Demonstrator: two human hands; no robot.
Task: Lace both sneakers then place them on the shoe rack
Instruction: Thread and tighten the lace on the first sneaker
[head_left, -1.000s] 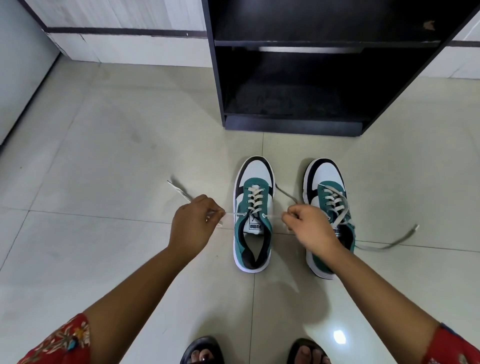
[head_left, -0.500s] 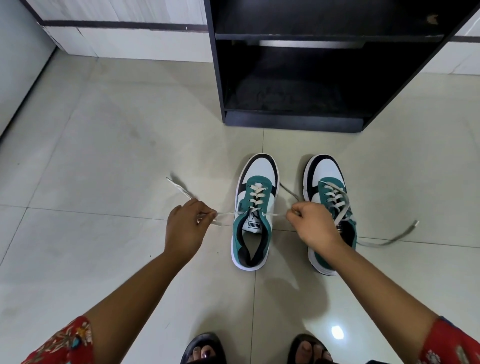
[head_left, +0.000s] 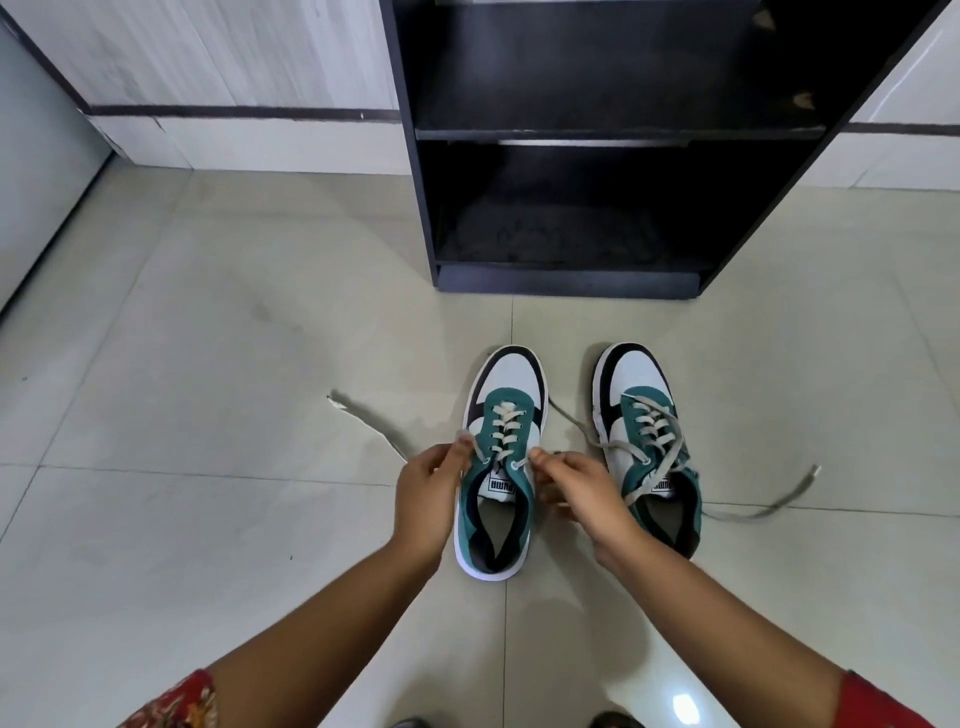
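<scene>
Two teal, white and black sneakers stand side by side on the tiled floor, toes toward the shoe rack (head_left: 566, 283). The left sneaker (head_left: 498, 467) is laced to the top eyelets. My left hand (head_left: 428, 493) pinches its left lace end close against the shoe's left side; my right hand (head_left: 576, 488) pinches the right lace end at the shoe's right side. The left lace end trails out over the floor (head_left: 363, 415). The right sneaker (head_left: 649, 447) has loose grey laces, one end (head_left: 769, 506) lying far to the right.
The black shoe rack has two open shelves with nothing on them, right behind the sneakers. A white wall with a dark stripe (head_left: 234, 111) runs behind it. Dark sandal toes (head_left: 615, 721) show at the bottom edge.
Both hands have moved inward along the laces, from about a hand's width out to right beside the left sneaker's top eyelets. The view has tilted up, showing more of the rack.
</scene>
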